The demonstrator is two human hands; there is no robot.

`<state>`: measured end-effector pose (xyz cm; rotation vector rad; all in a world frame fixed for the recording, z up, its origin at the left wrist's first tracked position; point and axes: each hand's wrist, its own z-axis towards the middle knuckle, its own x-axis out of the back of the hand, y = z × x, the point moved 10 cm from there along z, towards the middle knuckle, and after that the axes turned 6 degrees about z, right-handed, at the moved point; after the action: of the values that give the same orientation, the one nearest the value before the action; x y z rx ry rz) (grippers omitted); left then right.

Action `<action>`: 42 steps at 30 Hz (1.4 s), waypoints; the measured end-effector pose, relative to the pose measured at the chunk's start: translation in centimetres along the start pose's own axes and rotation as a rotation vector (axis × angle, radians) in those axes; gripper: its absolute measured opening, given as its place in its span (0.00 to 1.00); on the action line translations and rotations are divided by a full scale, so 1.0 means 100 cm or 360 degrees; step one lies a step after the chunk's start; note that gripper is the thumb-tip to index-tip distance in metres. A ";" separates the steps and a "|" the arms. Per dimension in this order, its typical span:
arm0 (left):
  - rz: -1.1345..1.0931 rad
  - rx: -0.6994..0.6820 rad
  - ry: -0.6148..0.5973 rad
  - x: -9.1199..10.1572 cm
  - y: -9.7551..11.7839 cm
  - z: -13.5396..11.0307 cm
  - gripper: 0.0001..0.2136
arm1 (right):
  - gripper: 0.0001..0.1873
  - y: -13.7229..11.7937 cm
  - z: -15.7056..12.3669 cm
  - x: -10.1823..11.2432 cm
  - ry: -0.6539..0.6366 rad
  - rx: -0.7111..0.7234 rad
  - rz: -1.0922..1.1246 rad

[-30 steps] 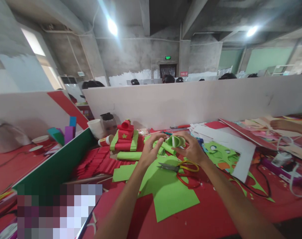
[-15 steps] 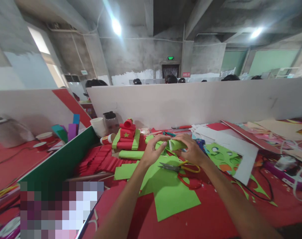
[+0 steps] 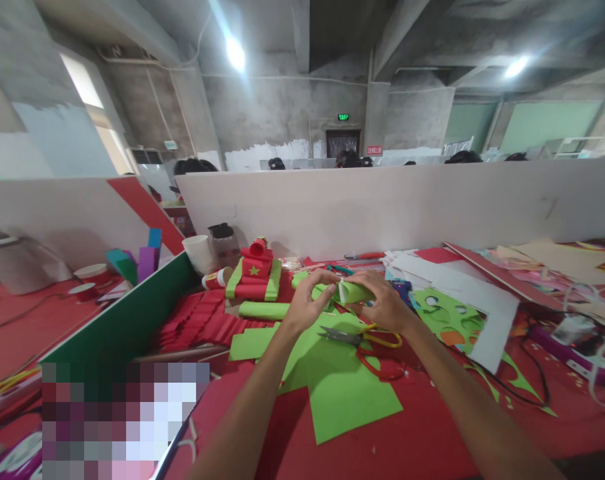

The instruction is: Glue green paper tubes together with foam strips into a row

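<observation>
Above the red tabletop, my right hand (image 3: 382, 297) is closed round a rolled piece of green paper (image 3: 355, 293). My left hand (image 3: 306, 300) has its fingers and thumb curled together at the roll's left end, pinching its edge. More green paper (image 3: 298, 279) shows behind the left hand; whether it is held I cannot tell. Below the hands, scissors (image 3: 352, 338) with yellow and red handles lie on a flat green sheet (image 3: 345, 393). Left of the left hand lies another green paper roll (image 3: 264, 310).
A red and green paper tank model (image 3: 253, 272) stands at the back left, beside pleated red paper (image 3: 197, 320). White cups (image 3: 198, 252) and a jar (image 3: 223, 243) are behind it. Cut green scraps (image 3: 445, 313), white card (image 3: 492, 333) and a purple power strip (image 3: 572, 353) lie at right.
The view has shifted very slightly. Both hands stay at the green roll, with barely any movement of the fingers.
</observation>
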<state>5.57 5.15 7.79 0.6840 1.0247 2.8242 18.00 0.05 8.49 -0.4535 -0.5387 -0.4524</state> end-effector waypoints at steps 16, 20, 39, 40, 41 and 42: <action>0.0065 -0.0012 0.0081 0.004 -0.001 0.002 0.07 | 0.24 0.002 -0.001 -0.001 -0.0016 -0.0004 0.0006; 0.0065 0.0012 0.0068 0.002 -0.004 0.003 0.07 | 0.24 0.002 -0.001 -0.002 -0.0030 -0.0019 0.0011; 0.0106 0.0368 0.0349 0.022 -0.037 0.000 0.17 | 0.26 0.036 -0.007 0.031 0.0361 -0.0465 0.0635; 0.0093 0.0385 0.0303 0.017 -0.039 0.000 0.17 | 0.26 0.040 -0.009 0.031 0.0385 -0.0516 0.0760; 0.0070 0.0403 0.0257 0.013 -0.042 0.001 0.16 | 0.27 0.042 -0.010 0.030 0.0410 -0.0559 0.0873; 0.0040 0.0423 0.0215 0.010 -0.044 0.001 0.15 | 0.27 0.045 -0.011 0.030 0.0440 -0.0598 0.0965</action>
<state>4.34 8.84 5.49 0.5328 1.4426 2.8160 23.04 2.23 8.11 -0.8659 -0.0293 -0.0232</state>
